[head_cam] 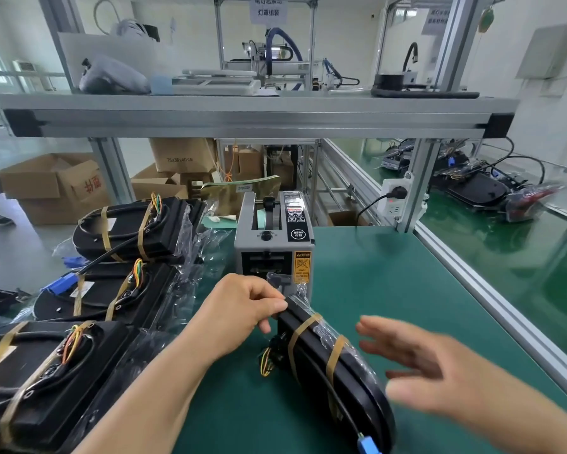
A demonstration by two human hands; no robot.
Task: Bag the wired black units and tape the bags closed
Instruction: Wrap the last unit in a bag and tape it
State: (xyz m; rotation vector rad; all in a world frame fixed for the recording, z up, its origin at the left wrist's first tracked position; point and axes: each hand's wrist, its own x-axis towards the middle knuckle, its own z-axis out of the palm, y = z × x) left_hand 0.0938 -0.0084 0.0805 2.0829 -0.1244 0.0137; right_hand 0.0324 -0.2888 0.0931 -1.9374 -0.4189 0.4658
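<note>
One pinch does the holding: the left hand grips the far end of a bagged black unit between thumb and curled fingers, where the clear bag bunches over the unit's top corner. The unit stands on its long edge at the middle of the green mat and runs from the grip toward 5 o'clock. Two tan tape bands cross it, coloured wires spill out at its 9 o'clock side, and a blue connector sits at its near end. The right hand, blurred, is released with fingers spread and straight, just beside the unit at 3 o'clock; contact cannot be told. At 12 o'clock from the grip, just beyond the bag's end, stands a grey tape dispenser with its mouth facing the person. From 8 to 10 o'clock three more wired black units lie on loose clear bags, filling the mat to its left edge. From 1 to 4 o'clock bare mat runs to an aluminium rail that bounds the table. A wall socket hangs on the post at 1 o'clock.
</note>
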